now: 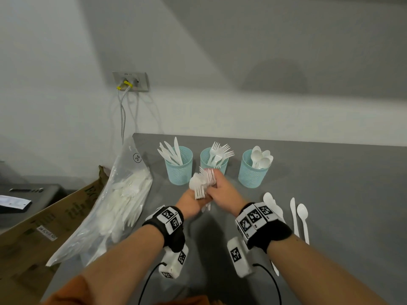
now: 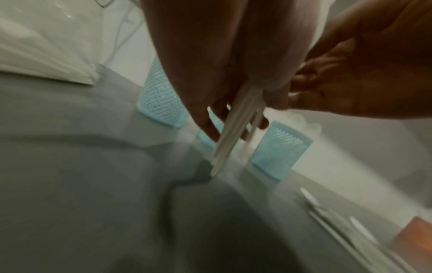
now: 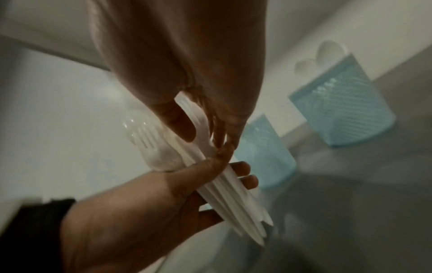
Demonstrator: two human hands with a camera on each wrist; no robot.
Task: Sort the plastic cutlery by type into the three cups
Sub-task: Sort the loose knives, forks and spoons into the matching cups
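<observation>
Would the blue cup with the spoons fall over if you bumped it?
Probably quite easily. The spoon cup is thin mesh plastic, so likely light. Its spoons stick up above the rim and lean sideways, which makes it top-heavy. It is also narrower at the bottom.

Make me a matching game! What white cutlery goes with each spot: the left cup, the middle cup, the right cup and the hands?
Things:
1. left cup
2. middle cup
3. right cup
4. hands

Contents:
A. spoons
B. bunch of forks
C. knives
D. forks standing up

Pairs: 1-C, 2-D, 3-A, 4-B
</observation>
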